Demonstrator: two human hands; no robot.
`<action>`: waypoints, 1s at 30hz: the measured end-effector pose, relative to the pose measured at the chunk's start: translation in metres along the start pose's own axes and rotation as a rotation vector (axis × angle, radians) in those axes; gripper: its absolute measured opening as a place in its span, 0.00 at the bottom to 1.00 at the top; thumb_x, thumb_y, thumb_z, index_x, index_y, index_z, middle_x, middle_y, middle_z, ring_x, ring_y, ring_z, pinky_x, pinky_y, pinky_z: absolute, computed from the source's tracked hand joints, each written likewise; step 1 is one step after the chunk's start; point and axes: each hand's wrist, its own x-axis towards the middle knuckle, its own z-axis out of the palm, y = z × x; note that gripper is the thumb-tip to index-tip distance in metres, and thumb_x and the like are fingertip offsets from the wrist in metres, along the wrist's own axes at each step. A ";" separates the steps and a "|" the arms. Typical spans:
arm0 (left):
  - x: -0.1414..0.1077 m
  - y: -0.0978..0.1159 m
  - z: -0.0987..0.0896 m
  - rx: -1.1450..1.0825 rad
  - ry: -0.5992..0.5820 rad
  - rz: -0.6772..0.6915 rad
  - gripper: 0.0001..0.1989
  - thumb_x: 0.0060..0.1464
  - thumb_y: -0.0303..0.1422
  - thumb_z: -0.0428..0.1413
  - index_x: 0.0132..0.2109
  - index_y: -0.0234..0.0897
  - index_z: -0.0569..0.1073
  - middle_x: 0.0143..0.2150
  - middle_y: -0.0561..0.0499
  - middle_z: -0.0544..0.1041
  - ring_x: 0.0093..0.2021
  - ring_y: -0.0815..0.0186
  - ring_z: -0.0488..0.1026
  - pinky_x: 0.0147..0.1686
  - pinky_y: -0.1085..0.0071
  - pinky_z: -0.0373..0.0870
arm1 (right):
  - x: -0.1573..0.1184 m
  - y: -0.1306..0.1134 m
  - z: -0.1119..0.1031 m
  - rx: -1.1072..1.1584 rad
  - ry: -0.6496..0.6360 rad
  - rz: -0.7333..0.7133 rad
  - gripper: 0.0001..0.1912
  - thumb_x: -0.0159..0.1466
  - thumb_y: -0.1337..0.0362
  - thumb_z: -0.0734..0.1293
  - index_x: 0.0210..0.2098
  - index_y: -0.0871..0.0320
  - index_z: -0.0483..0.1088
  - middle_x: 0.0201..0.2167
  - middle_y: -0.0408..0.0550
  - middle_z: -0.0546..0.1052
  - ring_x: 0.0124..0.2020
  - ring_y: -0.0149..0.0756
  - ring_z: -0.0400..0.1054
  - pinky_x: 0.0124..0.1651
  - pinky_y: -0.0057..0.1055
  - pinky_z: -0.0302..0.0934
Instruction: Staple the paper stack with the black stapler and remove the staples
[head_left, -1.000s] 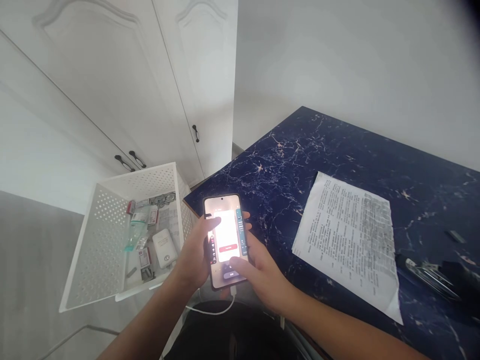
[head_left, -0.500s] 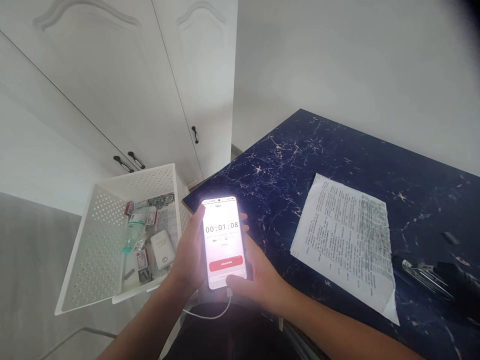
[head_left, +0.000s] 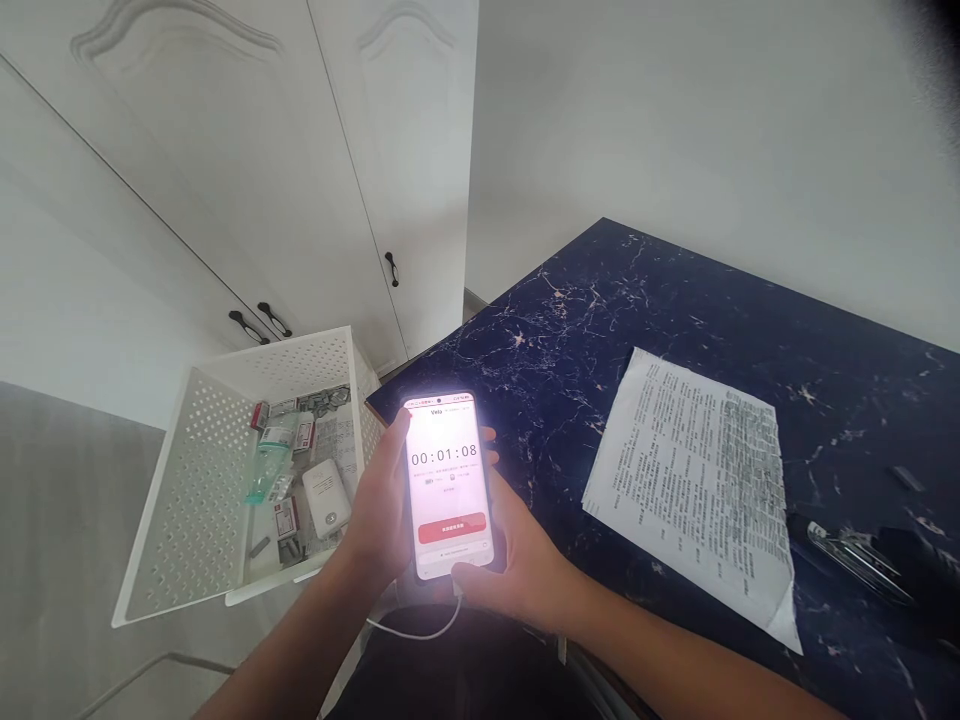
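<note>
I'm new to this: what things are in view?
Lit rectangular phone: 1, whitish screen, centre
Thin cable: 1, white, below phone
Marbled tabletop: 1, dark blue, right
Printed paper: count unclear, white, tabletop
Flat strip: 1, grey, tabletop
Glossy items: count unclear, black, right
Perforated plastic basket: 1, white, left
Rounded rectangular block: 1, white, basket
Small boxes: several, red and white, basket
Translucent plastic: 1, teal, basket
Panelled cabinet doors: several, white, left
Curved handles: 3, black, doors
Left hand, right hand: 2, bare, on phone

Basket (head_left: 187, 500) sits left of phone (head_left: 448, 500), paper (head_left: 690, 490) right.
</note>
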 end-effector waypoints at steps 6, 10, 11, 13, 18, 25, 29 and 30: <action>0.001 0.000 -0.001 -0.004 -0.001 0.006 0.31 0.64 0.53 0.51 0.58 0.32 0.76 0.51 0.35 0.82 0.45 0.49 0.82 0.43 0.57 0.79 | 0.001 0.000 -0.001 -0.036 -0.004 -0.049 0.37 0.57 0.73 0.73 0.62 0.52 0.60 0.46 0.46 0.76 0.45 0.42 0.72 0.57 0.46 0.67; 0.001 0.000 -0.001 -0.005 0.004 0.002 0.31 0.64 0.53 0.51 0.58 0.32 0.76 0.51 0.36 0.82 0.44 0.49 0.82 0.44 0.56 0.80 | 0.001 0.000 -0.002 -0.084 0.001 -0.065 0.37 0.57 0.72 0.74 0.63 0.52 0.60 0.47 0.46 0.75 0.46 0.42 0.71 0.58 0.47 0.66; 0.001 0.000 -0.002 -0.003 0.009 0.001 0.31 0.64 0.53 0.51 0.58 0.31 0.76 0.51 0.35 0.82 0.44 0.49 0.82 0.44 0.56 0.80 | 0.001 0.000 -0.002 -0.091 0.002 -0.066 0.38 0.57 0.72 0.73 0.64 0.51 0.59 0.48 0.46 0.75 0.46 0.42 0.72 0.58 0.47 0.66; 0.001 0.000 -0.002 -0.001 0.021 -0.002 0.31 0.64 0.53 0.51 0.59 0.31 0.76 0.51 0.35 0.82 0.45 0.48 0.82 0.44 0.56 0.80 | 0.001 -0.001 -0.002 -0.097 0.001 -0.065 0.41 0.57 0.72 0.73 0.67 0.51 0.57 0.49 0.47 0.75 0.47 0.43 0.72 0.58 0.47 0.66; 0.000 0.000 -0.003 -0.021 -0.012 -0.010 0.30 0.64 0.53 0.51 0.59 0.32 0.76 0.50 0.36 0.82 0.44 0.50 0.82 0.42 0.59 0.80 | 0.001 -0.002 -0.002 -0.099 -0.012 -0.071 0.40 0.58 0.70 0.74 0.66 0.51 0.57 0.50 0.48 0.75 0.49 0.44 0.72 0.60 0.48 0.64; 0.000 -0.001 0.000 -0.015 -0.011 -0.042 0.31 0.64 0.54 0.51 0.58 0.32 0.76 0.51 0.36 0.82 0.46 0.49 0.81 0.43 0.58 0.79 | 0.001 0.000 0.002 0.025 0.084 0.040 0.30 0.66 0.57 0.71 0.64 0.52 0.60 0.49 0.50 0.76 0.44 0.44 0.74 0.48 0.44 0.72; 0.001 -0.001 0.001 -0.016 -0.006 -0.060 0.32 0.63 0.54 0.51 0.59 0.31 0.76 0.48 0.36 0.83 0.45 0.49 0.82 0.43 0.58 0.78 | 0.002 0.001 0.002 0.154 0.078 0.048 0.27 0.66 0.59 0.71 0.62 0.51 0.62 0.46 0.48 0.77 0.40 0.41 0.74 0.42 0.39 0.73; 0.001 -0.001 0.001 -0.016 -0.010 -0.070 0.33 0.63 0.55 0.51 0.59 0.31 0.76 0.47 0.36 0.83 0.44 0.49 0.82 0.42 0.58 0.78 | 0.002 0.000 0.003 0.154 0.082 0.038 0.26 0.66 0.59 0.71 0.60 0.52 0.63 0.45 0.47 0.77 0.39 0.40 0.74 0.42 0.39 0.73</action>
